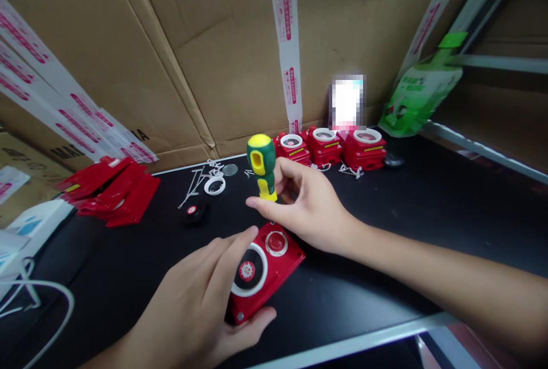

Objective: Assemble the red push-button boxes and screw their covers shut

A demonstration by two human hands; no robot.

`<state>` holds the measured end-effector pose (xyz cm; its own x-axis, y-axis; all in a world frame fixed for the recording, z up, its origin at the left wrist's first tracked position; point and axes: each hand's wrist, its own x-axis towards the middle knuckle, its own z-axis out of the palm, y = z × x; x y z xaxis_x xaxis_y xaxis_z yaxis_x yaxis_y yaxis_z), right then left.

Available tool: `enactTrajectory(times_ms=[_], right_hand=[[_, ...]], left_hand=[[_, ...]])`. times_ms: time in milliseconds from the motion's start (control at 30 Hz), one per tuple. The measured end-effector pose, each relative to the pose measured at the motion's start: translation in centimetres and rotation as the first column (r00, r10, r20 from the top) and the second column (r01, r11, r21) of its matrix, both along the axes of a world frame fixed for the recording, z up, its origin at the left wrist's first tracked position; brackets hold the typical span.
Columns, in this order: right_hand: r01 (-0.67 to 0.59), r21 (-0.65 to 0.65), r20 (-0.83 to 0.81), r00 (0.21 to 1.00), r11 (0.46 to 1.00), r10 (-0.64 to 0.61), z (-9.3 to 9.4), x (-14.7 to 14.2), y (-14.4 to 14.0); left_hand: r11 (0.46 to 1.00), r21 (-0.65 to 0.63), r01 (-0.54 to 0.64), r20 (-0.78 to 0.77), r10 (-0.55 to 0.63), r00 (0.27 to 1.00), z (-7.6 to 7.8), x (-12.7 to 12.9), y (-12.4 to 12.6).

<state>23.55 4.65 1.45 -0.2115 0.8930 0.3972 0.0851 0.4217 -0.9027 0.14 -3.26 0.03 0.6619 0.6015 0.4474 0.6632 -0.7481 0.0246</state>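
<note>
Even bright light, wide-angle edge warp

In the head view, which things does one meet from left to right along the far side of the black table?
Stack of red covers → white ring → green-yellow screwdriver → row of three red units → green pouch.

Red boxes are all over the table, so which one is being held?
The red box at the front: the left hand grips it and the right hand stands a screwdriver on it. The three red boxes at the back sit untouched.
</note>
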Motion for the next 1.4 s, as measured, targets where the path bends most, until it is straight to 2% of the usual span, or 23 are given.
enactTrajectory(times_ms=[100, 200, 367, 467, 533, 600, 767, 933, 1067, 1200, 1300, 1400], right_hand=[[-0.027, -0.017, 0.007, 1.0, 0.999, 0.027, 0.2, 0.4, 0.4], [-0.173, -0.084, 0.001, 0.985, 0.981, 0.174, 0.5, 1.3, 1.4], [-0.456, -0.128, -0.031, 0.89, 0.881, 0.456, 1.4, 3.1, 2.9], [-0.569, -0.158, -0.053, 0.821, 0.807, 0.569, 1.9, 4.1, 3.4], [-0.606, -0.169, -0.041, 0.792, 0.777, 0.609, 2.2, 4.5, 3.6], [-0.589, -0.172, -0.009, 0.802, 0.79, 0.597, 2.4, 4.6, 3.6], [-0.46, -0.118, 0.116, 0.874, 0.88, 0.472, 2.5, 4.3, 3.2], [-0.44, -0.094, 0.135, 0.883, 0.893, 0.449, 2.7, 4.2, 3.0], [-0.487, -0.078, 0.041, 0.87, 0.87, 0.491, 2.7, 4.2, 2.9], [-0.46, -0.06, -0.012, 0.888, 0.886, 0.46, 2.7, 4.1, 2.8], [-0.393, -0.018, -0.075, 0.917, 0.919, 0.391, 2.9, 4.2, 2.9], [-0.265, 0.07, -0.205, 0.94, 0.962, 0.274, 3.1, 4.4, 3.1]], left_hand=[[0.996, -0.086, -0.007, 0.03, 0.009, 1.0, 0.1, -0.1, 0.4], [0.986, -0.17, -0.002, 0.044, 0.01, 0.999, 0.2, -0.3, 1.1], [0.968, -0.251, -0.002, 0.051, 0.016, 0.999, 0.1, -0.8, 1.9], [0.964, -0.267, 0.008, 0.049, 0.005, 0.999, 0.1, -1.0, 2.2], [0.961, -0.276, 0.012, 0.049, 0.001, 0.999, 0.2, -1.0, 2.2], [0.957, -0.29, 0.011, 0.052, 0.005, 0.999, 0.2, -1.1, 2.2], [0.952, -0.308, -0.002, 0.05, 0.018, 0.999, 0.2, -1.2, 2.0], [0.955, -0.297, -0.002, 0.033, 0.013, 0.999, 0.3, -1.2, 2.1], [0.955, -0.297, -0.008, 0.04, 0.02, 0.999, 0.5, -1.4, 2.2], [0.95, -0.312, -0.005, 0.047, 0.02, 0.999, 0.5, -1.5, 2.3], [0.941, -0.338, 0.006, 0.043, 0.009, 0.999, 0.6, -1.4, 2.3], [0.936, -0.353, 0.014, 0.031, -0.003, 1.0, 0.7, -1.3, 2.3]])
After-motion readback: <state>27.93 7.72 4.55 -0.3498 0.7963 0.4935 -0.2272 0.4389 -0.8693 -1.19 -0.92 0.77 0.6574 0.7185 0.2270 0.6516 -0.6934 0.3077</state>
